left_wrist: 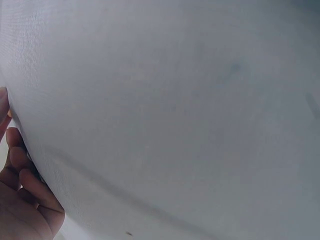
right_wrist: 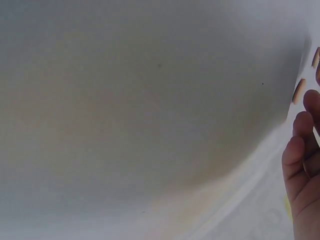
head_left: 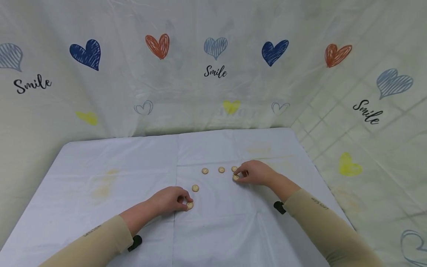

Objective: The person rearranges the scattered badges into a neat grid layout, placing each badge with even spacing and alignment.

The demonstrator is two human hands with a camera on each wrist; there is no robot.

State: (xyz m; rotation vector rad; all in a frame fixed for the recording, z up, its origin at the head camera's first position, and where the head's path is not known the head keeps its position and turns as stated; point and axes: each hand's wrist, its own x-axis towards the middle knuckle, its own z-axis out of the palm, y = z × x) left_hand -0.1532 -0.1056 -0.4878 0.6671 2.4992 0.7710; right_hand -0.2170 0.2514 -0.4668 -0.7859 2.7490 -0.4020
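Several small round wooden buttons lie on the white cloth. The left hand (head_left: 171,200) pinches a button (head_left: 189,205) at the near left between thumb and fingertip. Just above it lies another button (head_left: 195,188). The right hand (head_left: 256,173) pinches a button (head_left: 235,177), close below one (head_left: 234,169) by its index finger. Two more, a left button (head_left: 205,171) and a middle button (head_left: 221,170), lie between the hands at the back. In the left wrist view the hand (left_wrist: 27,200) shows curled fingers; the right wrist view shows the hand (right_wrist: 305,165) beside button edges (right_wrist: 299,91).
A white cloth (head_left: 133,163) with faint yellowish stains covers the table. Behind it hangs a pale curtain (head_left: 186,85) printed with hearts and "Smile", and it continues down the right side. Dark wrist straps show under both sleeves.
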